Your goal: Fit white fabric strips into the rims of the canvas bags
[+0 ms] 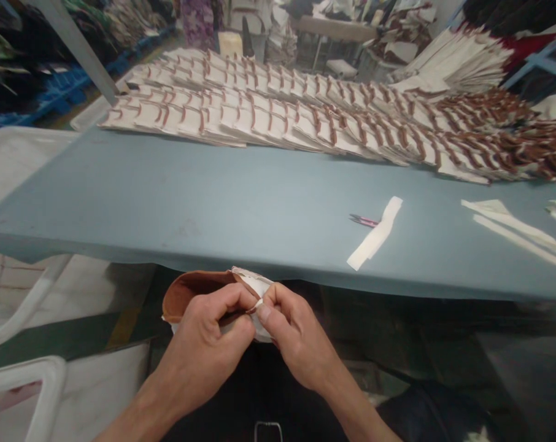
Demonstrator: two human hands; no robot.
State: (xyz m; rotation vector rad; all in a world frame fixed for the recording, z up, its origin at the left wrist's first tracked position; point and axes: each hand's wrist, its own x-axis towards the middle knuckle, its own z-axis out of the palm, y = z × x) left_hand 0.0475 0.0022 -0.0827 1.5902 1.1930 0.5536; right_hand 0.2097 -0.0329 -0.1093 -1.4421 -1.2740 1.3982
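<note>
Both my hands meet below the near edge of the blue-grey table (213, 202), over my lap. My left hand (213, 334) is closed, its fingers curled round a brown and white fabric piece (190, 288). My right hand (289, 334) pinches the white edge of the same piece between thumb and fingers. The brown part curves out to the left of my left hand; the rest is hidden under my fingers.
Rows of white cut pieces with brown trim (305, 116) cover the far half of the table. A white strip (375, 234) lies beside small pink-handled snips (363, 220). More white strips (517, 230) lie at the right. White plastic bins (24, 380) stand at my left.
</note>
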